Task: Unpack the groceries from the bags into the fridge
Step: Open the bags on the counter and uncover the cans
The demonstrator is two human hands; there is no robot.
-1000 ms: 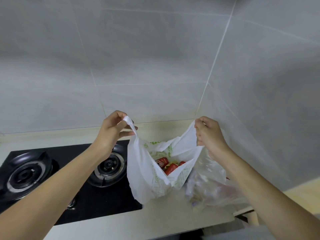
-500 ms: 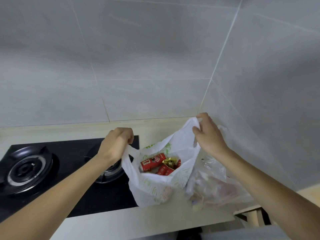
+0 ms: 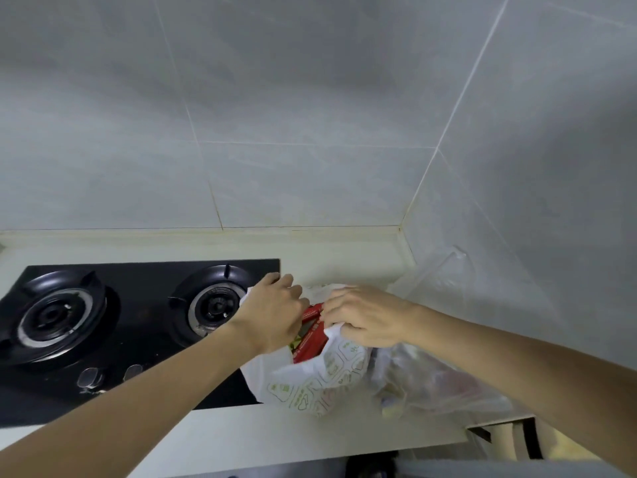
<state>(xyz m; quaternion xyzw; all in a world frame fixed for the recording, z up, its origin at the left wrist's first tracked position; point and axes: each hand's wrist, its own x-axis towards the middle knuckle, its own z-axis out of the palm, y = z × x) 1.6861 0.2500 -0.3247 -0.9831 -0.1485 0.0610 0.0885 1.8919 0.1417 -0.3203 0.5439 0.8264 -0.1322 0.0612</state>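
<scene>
- White plastic grocery bag with green print [image 3: 320, 384] sits on the pale counter [image 3: 275, 439], its left edge overlapping the right edge of the black glass two-burner gas hob [image 3: 138, 339].
- Left hand [image 3: 272, 313] is at the bag mouth, fingers curled down into the opening. Fingertips are hidden behind the hand, so can't tell whether its grip has anything.
- Right hand [image 3: 365, 315] is on the right side of the bag mouth, grip closed on a bunch of white bag film at the rim.
- Red cans or packets [image 3: 310, 339] show inside the bag, in the gap between the two hands. Exact type is too blurred to tell. At least two red items, one above the other.
- Clear plastic bag [image 3: 434, 377] sits just right of the white one, touching it, partly under the right forearm. Contents look pinkish and yellowish, not identifiable.
- Both bags are in the counter corner where the two grey tiled walls [image 3: 310, 132] meet.
- Hob: two round burners with black pan supports, and two knobs [image 3: 110, 374] at the front edge. Right burner [image 3: 215, 305] is just left of the left hand.
- No fridge in view.
</scene>
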